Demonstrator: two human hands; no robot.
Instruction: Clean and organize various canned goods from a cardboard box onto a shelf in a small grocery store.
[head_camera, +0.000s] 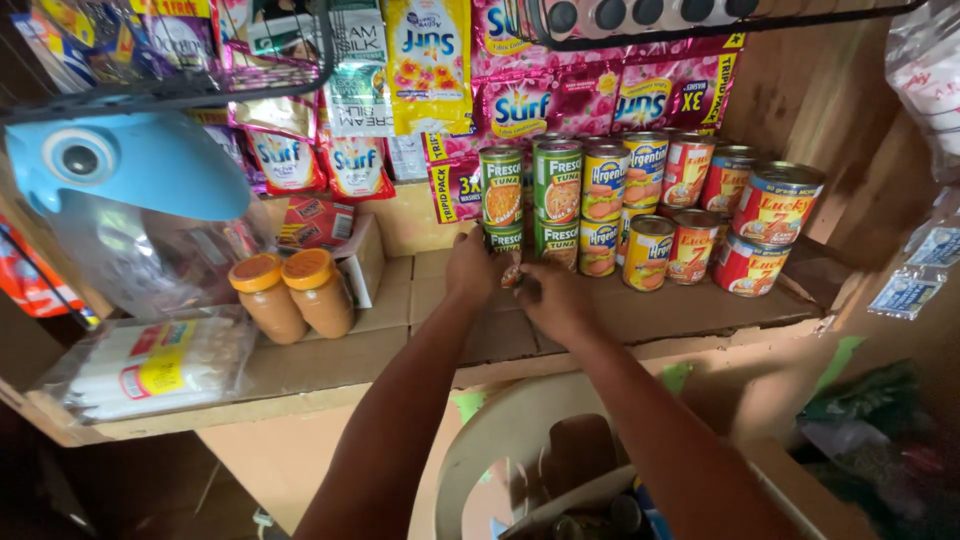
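Both my hands reach onto a cardboard-lined wooden shelf (440, 330). My left hand (470, 265) and my right hand (555, 300) close together around a small can (513, 277), mostly hidden by the fingers. It sits right in front of a stack of green-labelled cans (503, 195). More green cans (557, 185), yellow-and-blue cans (604, 185) and red cans (770, 205) stand stacked in rows to the right.
Two orange-lidded jars (295, 295) stand to the left beside a small open box (350, 250). A pack of white candles (150, 370) lies at the shelf's left end under a blue-topped clear pitcher (130, 200). Sachet strips (430, 60) hang above. A white basin (500, 440) sits below.
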